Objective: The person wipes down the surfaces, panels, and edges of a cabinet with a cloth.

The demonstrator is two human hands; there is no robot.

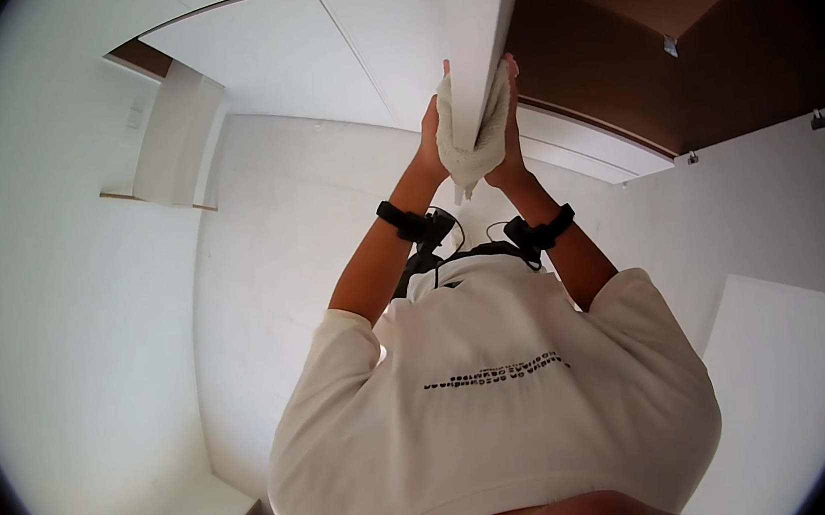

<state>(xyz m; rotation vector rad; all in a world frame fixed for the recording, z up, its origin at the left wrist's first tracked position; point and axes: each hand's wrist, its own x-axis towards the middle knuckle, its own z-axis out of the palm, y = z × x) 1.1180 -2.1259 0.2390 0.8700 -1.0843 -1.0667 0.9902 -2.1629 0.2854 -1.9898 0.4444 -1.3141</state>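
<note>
Both hands (432,145) (510,152) tight on cloth (473,164) around white panel's edge (476,40), floor space (268,222) leftward

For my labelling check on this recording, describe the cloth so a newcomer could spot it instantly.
Find the long white panel coming down from the top centre. At its lower end, between the left hand and right hand, is the cloth. Its rumpled, off-white fabric curves around the panel's smooth, straight end.
</note>
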